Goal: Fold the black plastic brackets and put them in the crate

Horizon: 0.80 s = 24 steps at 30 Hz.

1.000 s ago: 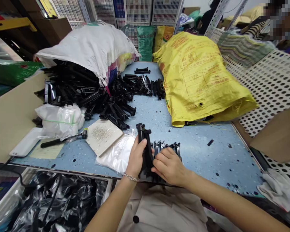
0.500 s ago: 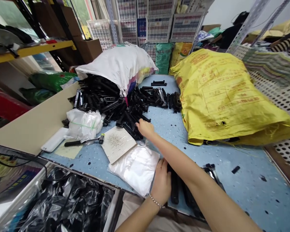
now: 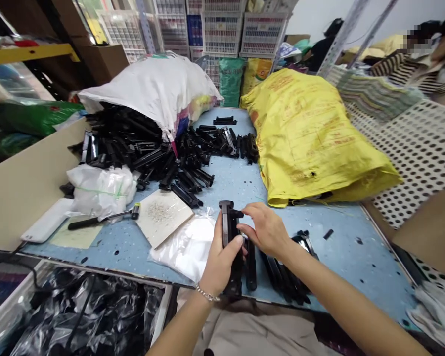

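Observation:
My left hand [image 3: 222, 259] is wrapped round a long black plastic part [image 3: 226, 225], held upright near the table's front edge. At its upper end my right hand [image 3: 267, 227] pinches a small dark piece [image 3: 237, 214] that sticks out sideways; whether it is joined to the long part I cannot tell. Another black bar [image 3: 251, 267] lies just right of the held part, and several more black parts [image 3: 282, 277] lie under my right forearm. A clear bag of white material [image 3: 196, 242] is beside my left hand, partly under a speckled square board [image 3: 163, 215].
A heap of black parts [image 3: 144, 153] spills from a white sack [image 3: 144, 81]. To the right lies a yellow sack [image 3: 304, 133]. A hammer-like tool [image 3: 104, 217] and a white plastic bundle [image 3: 104, 188] are at left. Below stands a bin of black bagged items [image 3: 96, 316]. A person [image 3: 422, 64] is at far right.
My right hand has come back from the heap to the part in my left hand. The left hand has risen from beside the white bag, holding the black part. The view has shifted rightward.

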Available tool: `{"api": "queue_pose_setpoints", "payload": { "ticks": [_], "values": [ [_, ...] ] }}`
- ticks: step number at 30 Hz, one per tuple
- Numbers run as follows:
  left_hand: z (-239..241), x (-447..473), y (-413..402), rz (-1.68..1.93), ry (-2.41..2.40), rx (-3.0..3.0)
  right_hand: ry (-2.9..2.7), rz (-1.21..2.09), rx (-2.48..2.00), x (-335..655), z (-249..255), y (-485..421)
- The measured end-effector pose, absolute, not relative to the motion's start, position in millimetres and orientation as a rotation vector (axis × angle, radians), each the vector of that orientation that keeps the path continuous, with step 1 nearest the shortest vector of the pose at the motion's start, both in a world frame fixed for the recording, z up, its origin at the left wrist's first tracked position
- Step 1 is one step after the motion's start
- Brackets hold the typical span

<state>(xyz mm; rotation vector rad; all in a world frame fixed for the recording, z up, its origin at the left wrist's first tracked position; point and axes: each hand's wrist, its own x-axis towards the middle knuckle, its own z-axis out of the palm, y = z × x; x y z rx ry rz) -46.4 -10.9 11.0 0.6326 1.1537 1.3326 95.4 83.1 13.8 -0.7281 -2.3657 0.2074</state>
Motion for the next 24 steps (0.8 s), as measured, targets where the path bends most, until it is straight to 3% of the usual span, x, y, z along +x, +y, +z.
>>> {"api": "queue_pose_setpoints", "payload": {
  "ticks": [4, 10, 15, 21, 24],
  "values": [
    [25, -44, -24, 1.118, 1.035, 0.633, -2.62, -0.071, -0.398, 110, 25, 105],
    [22, -45, -18, 1.146, 1.094, 0.561, -2.553, 0.018, -0.503, 110, 25, 102],
    [15, -51, -10, 1.291, 1.186, 0.546, -2.58, 0.122, -0.46, 108, 14, 38],
    [-8, -36, -21, 1.377, 1.291, 0.702, -2.319, 0.666, -1.099, 118, -15, -15],
    [-32, -35, -26, 1.278, 1.36, 0.795, -2.182, 0.541, -1.363, 155, -34, -13]
  ]
}}
